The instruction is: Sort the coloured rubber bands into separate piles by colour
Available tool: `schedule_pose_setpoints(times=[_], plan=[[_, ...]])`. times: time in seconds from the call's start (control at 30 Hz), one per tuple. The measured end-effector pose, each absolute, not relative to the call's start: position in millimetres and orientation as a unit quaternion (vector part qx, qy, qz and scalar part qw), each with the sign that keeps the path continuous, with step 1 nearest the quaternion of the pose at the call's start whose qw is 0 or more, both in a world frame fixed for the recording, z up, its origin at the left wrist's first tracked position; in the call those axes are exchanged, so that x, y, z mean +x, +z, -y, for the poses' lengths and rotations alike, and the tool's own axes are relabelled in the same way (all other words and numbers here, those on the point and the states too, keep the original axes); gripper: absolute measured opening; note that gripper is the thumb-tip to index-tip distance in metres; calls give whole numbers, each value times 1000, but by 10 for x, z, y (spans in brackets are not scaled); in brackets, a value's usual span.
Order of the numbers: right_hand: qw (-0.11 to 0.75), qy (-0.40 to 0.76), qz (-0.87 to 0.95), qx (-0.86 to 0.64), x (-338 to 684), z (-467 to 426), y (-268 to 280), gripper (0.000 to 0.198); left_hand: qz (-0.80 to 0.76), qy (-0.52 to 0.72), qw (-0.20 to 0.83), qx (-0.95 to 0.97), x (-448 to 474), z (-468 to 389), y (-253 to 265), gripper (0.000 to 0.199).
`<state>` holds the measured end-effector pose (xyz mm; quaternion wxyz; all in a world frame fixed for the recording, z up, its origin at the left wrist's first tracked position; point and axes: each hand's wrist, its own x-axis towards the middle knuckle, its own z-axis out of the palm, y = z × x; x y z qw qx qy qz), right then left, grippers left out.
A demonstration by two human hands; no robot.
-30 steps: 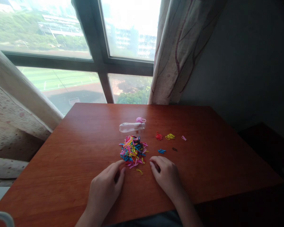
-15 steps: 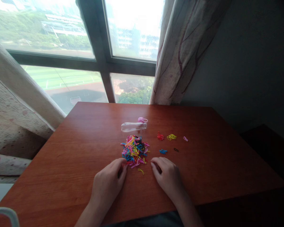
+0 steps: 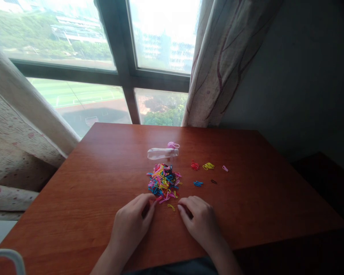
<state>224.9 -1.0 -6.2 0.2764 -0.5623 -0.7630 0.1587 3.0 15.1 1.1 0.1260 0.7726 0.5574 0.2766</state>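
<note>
While both hands flanked it, a lone yellow loop lay on the surface, on the near-edge side of the mixed pile and just apart from it. Long axis ran slantwise, far-left to near-right, so one end pointed at the near edge. Right hand was nearer: I had its curled index and thumb tips just right of the loop, close together; couldn't tell if they met or held anything. Left hand had thumb and index nearly together at the pile's near-left border, by a red loop; couldn't confirm a pinch. Blue cluster lay beyond the right hand, toward the far edge.
</note>
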Motion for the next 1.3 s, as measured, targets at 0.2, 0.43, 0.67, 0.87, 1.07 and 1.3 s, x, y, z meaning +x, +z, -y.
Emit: schedule_pose_setpoints(times=[0.2, 0.43, 0.67, 0.87, 1.07, 1.3], plan=[[266, 183, 767, -555, 2235, 31, -53, 7, -544, 297, 136, 773, 40, -144, 26, 14], [243, 203, 765, -560, 2204, 33, -15, 10, -532, 327, 116, 772, 34, -145, 8, 13], [254, 197, 766, -557, 2178, 40, -41, 7, -525, 336, 101, 775, 36, -145, 3, 13], [261, 194, 763, -559, 2183, 25, -64, 11, -517, 328, 95, 785, 33, -147, -8, 14], [261, 176, 767, -559, 2183, 13, -63, 11, -508, 297, 103, 802, 98, -155, 28, 16], [258, 179, 763, -565, 2190, 10, -69, 11, -450, 217, 63, 864, 606, -617, 432, 21]])
